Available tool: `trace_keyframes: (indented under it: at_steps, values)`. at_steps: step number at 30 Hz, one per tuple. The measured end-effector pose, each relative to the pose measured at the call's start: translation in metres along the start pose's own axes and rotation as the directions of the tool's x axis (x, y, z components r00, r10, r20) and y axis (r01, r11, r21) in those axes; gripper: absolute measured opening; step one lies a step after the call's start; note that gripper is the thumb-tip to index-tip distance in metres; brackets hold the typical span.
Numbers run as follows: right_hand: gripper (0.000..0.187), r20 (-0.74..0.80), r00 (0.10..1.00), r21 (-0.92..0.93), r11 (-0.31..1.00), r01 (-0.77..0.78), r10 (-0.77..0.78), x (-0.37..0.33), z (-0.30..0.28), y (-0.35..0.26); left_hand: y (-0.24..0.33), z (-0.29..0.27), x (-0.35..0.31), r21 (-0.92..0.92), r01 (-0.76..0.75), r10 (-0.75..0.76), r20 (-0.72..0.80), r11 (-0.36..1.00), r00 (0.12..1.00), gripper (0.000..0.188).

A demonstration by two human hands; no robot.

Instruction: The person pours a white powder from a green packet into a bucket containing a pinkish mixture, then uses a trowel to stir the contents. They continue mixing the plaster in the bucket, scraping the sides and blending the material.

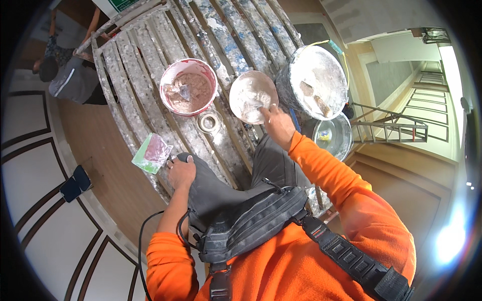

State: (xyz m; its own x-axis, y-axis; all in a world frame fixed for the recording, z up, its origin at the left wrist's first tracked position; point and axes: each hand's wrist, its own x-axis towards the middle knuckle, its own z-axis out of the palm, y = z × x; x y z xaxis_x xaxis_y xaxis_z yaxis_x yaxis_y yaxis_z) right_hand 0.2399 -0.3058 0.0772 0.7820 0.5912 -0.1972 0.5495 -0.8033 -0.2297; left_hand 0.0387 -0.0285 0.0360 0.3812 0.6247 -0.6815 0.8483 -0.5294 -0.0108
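Observation:
My right hand (279, 125) is closed at the near right rim of a round white bowl (247, 80). Its fingers pinch a thin tool, mostly hidden, that reaches into the bowl's pale, pinkish-white paste. Low on the left, my left hand (181, 173) is closed beside my knee, at the edge of a green square board (141, 161) smeared with pinkish filler; its grip is partly hidden. Left of the bowl stands a white bucket with a red-stained rim (166, 99). Pinkish paste and a putty knife (184, 92) are inside it.
A paint-splashed slatted platform (150, 55) carries the containers and a tape roll (208, 122). On the right are a large dark bucket (288, 90) of white material with a wooden-handled tool (321, 106), and a clear bucket (346, 138). A stepladder (391, 125) stands beyond; another person (75, 75) works far left.

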Motion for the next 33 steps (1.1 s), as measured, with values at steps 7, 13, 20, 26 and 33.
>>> trace_keyframes:
  at_steps: [7, 13, 20, 26, 33]
  values:
    - [0.034, -0.125, 0.962, 0.138, 0.965, -0.224, 0.242, 0.039, 0.031, 0.018, -0.001, 0.003, 0.005, -0.003, 0.0, 0.0, 0.019, 1.0, 1.0, 0.071]
    - [0.03, -0.084, 0.904, 0.172, 0.9, -0.401, 0.419, 0.059, -0.001, 0.026, -0.002, -0.003, 0.004, -0.007, 0.004, -0.004, 0.029, 1.0, 1.0, 0.072]
    - [0.041, -0.099, 0.981, 0.032, 0.985, -0.167, 0.169, 0.044, 0.049, 0.032, 0.006, -0.005, 0.002, 0.003, -0.007, 0.007, 0.05, 1.0, 0.999, 0.073]
    - [0.038, -0.167, 0.919, 0.156, 0.929, -0.334, 0.358, 0.005, 0.015, 0.006, 0.001, -0.006, -0.001, -0.012, -0.004, 0.004, 0.034, 1.0, 0.999, 0.072]
    - [0.033, -0.126, 0.929, 0.142, 0.933, -0.331, 0.349, 0.036, 0.058, 0.015, 0.003, -0.005, 0.002, -0.007, -0.012, 0.013, 0.048, 1.0, 0.999, 0.072]
